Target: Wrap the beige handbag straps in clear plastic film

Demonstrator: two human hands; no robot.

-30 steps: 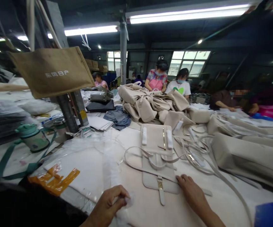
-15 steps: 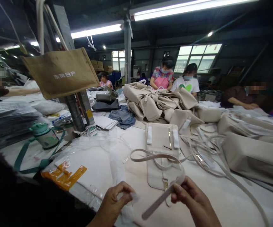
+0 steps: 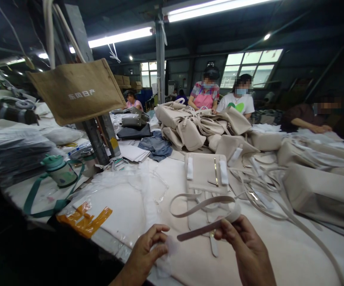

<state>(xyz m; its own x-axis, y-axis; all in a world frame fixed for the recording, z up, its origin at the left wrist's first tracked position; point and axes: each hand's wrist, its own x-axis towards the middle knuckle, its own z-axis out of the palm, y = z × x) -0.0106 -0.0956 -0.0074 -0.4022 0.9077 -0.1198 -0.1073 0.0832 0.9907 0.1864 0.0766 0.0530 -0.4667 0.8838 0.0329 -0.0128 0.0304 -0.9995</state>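
In the lower middle, my left hand (image 3: 149, 248) is closed in a loose pinch at a thin, see-through scrap of plastic film (image 3: 172, 247); the film is faint against the pale table. My right hand (image 3: 246, 244) grips a beige bag strap (image 3: 197, 231) between thumb and fingers. The strap's free end points left towards my left hand, and the rest loops above and behind my fingers. Beneath the strap lies a flat beige bag (image 3: 206, 174) with a gold zip, white wrapping strips at its sides and a strap tab hanging towards me.
Several beige bags (image 3: 190, 129) are heaped beyond, with more bags (image 3: 317, 194) and tangled straps at the right. Orange tape (image 3: 85, 220), a green bottle (image 3: 59, 171) and a post with a hanging brown bag (image 3: 76, 93) are on the left. Co-workers (image 3: 204, 97) stand across the table.
My right hand has turned the strap, so its free end lies flatter and higher. My left hand's fingers have loosened slightly. The view has shifted a little.
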